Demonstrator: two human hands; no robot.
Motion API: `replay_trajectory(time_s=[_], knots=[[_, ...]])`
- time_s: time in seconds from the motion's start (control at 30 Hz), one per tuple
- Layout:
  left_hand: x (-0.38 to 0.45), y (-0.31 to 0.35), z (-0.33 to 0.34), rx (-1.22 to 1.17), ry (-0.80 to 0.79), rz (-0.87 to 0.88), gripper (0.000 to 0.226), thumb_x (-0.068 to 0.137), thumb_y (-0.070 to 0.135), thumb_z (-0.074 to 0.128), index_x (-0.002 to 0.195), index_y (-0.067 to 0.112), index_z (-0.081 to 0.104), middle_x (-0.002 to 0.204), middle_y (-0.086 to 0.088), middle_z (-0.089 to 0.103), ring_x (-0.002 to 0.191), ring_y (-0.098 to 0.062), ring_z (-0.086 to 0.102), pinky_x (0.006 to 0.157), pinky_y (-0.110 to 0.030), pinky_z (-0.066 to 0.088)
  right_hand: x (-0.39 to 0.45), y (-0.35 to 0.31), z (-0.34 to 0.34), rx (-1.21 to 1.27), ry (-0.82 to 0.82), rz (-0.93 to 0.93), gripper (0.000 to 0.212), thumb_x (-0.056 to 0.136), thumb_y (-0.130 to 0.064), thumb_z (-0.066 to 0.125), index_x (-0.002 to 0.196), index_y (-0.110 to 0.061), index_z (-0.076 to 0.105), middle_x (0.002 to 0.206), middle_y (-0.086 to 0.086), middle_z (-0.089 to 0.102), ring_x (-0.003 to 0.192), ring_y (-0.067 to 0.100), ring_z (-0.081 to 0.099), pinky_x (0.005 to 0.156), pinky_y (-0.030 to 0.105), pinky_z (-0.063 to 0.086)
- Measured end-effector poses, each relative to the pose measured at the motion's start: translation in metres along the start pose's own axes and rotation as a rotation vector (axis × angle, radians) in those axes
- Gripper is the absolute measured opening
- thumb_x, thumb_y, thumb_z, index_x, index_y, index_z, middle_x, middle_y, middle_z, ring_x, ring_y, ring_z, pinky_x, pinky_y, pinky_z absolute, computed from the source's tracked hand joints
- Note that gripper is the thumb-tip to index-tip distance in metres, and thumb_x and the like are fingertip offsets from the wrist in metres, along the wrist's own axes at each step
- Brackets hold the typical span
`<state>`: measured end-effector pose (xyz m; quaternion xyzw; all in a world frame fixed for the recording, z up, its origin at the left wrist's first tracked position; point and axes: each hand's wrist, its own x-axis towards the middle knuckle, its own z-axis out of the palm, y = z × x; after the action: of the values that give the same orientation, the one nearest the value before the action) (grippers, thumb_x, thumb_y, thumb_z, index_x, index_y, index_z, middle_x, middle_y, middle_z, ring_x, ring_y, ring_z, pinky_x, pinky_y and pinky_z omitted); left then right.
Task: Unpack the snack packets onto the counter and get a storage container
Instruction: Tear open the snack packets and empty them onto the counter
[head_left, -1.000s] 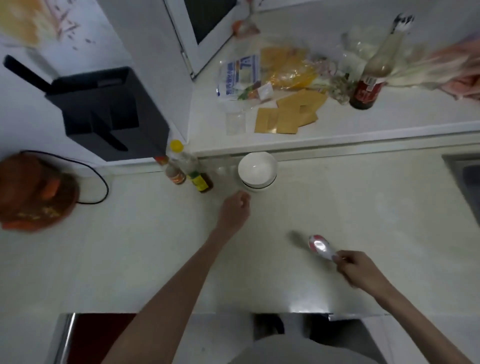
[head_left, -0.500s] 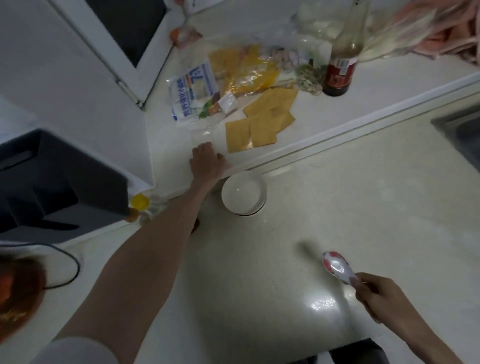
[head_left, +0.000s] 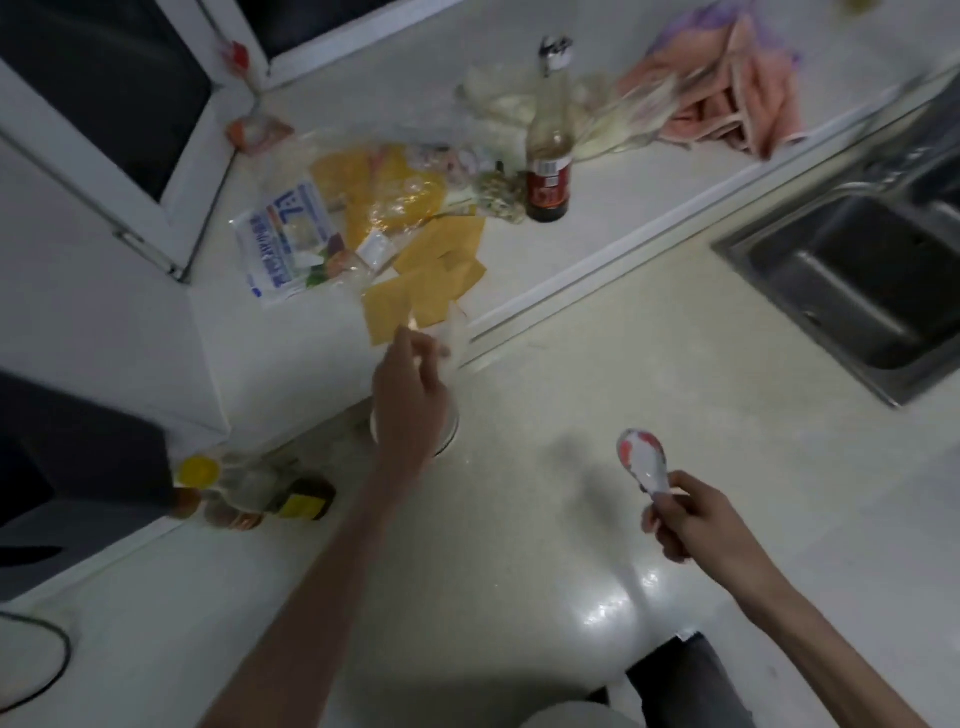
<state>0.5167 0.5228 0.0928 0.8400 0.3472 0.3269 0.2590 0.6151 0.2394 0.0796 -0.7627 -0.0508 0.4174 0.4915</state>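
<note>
Clear cup (head_left: 453, 338) pinched in my left hand (head_left: 410, 400), above the bowl (head_left: 451, 436), packets (head_left: 421, 280) just behind; right hand (head_left: 691, 519) grips a spoon (head_left: 641, 460); container fetched, I judge: next, set it down

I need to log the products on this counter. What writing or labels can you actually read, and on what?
Nothing reads for certain.
White and blue packet: large blue characters, too blurred to read.
Dark bottle: red label with pale marks, unreadable.
Small bottle with a yellow label: no legible print.
Yellow packets: no print visible.
</note>
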Motion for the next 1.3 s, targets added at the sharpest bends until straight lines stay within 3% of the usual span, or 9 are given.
replay_trajectory(time_s=[0.07,0.17,0.3,0.43,0.6,0.73,0.9,1.1,1.3], knots=[[-0.043,0.038,0.011,-0.307,-0.084,-0.120,0.019,0.092,-0.004,0.056,0.087,0.014,0.059,0.084,0.009,0.066,0.073,-0.005,0.063,0.067,-0.020,0.050,-0.005,-0.011,-0.009,0.058,0.022,-0.032,0.014,0.097,-0.001,0.042,0.089,-0.004,0.053,0.063,0.004,0.066,0.041,0.011,0.038,0.040,0.018,0.033],[-0.085,0.085,0.027,-0.812,-0.443,-0.461,0.024,0.097,-0.005,0.049,0.100,0.015,0.061,0.077,0.002,0.068,0.063,-0.011,0.065,0.060,-0.024,0.055,-0.015,-0.021,-0.030,0.093,0.060,-0.071,0.013,0.092,-0.004,0.051,0.085,-0.015,0.052,0.071,-0.001,0.070,0.046,0.008,0.042,0.045,0.016,0.034],[-0.101,0.133,0.049,-0.936,-0.711,-0.428,0.028,0.100,0.000,0.046,0.107,0.016,0.068,0.078,0.002,0.066,0.068,-0.012,0.061,0.064,-0.022,0.051,-0.035,-0.025,-0.069,0.296,0.097,-0.067,0.027,0.079,-0.016,0.065,0.059,-0.024,0.047,0.055,-0.006,0.042,0.050,0.011,0.034,0.051,0.023,0.026],[-0.106,0.191,0.078,-0.915,-0.915,-0.365,0.029,0.100,-0.001,0.044,0.108,0.013,0.069,0.080,-0.003,0.063,0.067,-0.014,0.057,0.061,-0.022,0.049,-0.060,-0.018,-0.120,0.502,0.117,-0.139,0.037,0.081,-0.029,0.061,0.045,-0.022,0.053,0.051,0.000,0.041,0.054,0.017,0.031,0.059,0.030,0.024],[-0.124,0.260,0.122,-0.862,-1.037,-0.337,0.031,0.098,-0.004,0.042,0.104,0.011,0.068,0.077,-0.003,0.064,0.065,-0.014,0.055,0.057,-0.022,0.048,-0.090,0.007,-0.199,0.567,0.227,-0.175,0.018,0.087,-0.016,0.061,0.072,-0.015,0.071,0.062,-0.004,0.060,0.050,0.008,0.039,0.045,0.016,0.031],[-0.143,0.322,0.161,-0.827,-1.182,-0.285,0.029,0.098,-0.001,0.043,0.109,0.011,0.066,0.080,-0.002,0.068,0.069,-0.013,0.055,0.060,-0.021,0.048,-0.112,0.031,-0.261,0.551,0.264,-0.151,0.034,0.088,-0.008,0.057,0.058,-0.019,0.068,0.064,-0.001,0.060,0.045,0.008,0.036,0.045,0.018,0.028],[-0.160,0.405,0.214,-0.756,-1.275,-0.161,0.029,0.097,-0.001,0.046,0.108,0.017,0.066,0.084,0.001,0.072,0.063,-0.009,0.056,0.057,-0.016,0.046,-0.132,0.051,-0.348,0.472,0.403,-0.107,0.009,0.069,-0.012,0.059,0.063,-0.015,0.053,0.065,0.006,0.047,0.049,0.014,0.033,0.047,0.021,0.026],[-0.198,0.487,0.275,-0.611,-1.069,0.110,0.022,0.091,0.022,0.065,0.110,0.032,0.062,0.107,0.019,0.061,0.091,0.005,0.057,0.071,-0.008,0.046,-0.138,0.077,-0.443,0.288,0.698,-0.049,0.025,0.081,-0.015,0.054,0.057,-0.012,0.061,0.061,0.008,0.060,0.052,0.015,0.038,0.051,0.024,0.033],[-0.235,0.569,0.318,-0.578,-1.393,0.205,0.030,0.084,0.054,0.059,0.112,0.042,0.058,0.097,0.019,0.065,0.084,-0.004,0.065,0.054,-0.017,0.050,-0.137,0.081,-0.510,0.083,0.878,-0.094,0.040,0.081,-0.019,0.062,0.042,-0.020,0.055,0.036,-0.008,0.051,0.032,0.004,0.038,0.036,0.013,0.027]])
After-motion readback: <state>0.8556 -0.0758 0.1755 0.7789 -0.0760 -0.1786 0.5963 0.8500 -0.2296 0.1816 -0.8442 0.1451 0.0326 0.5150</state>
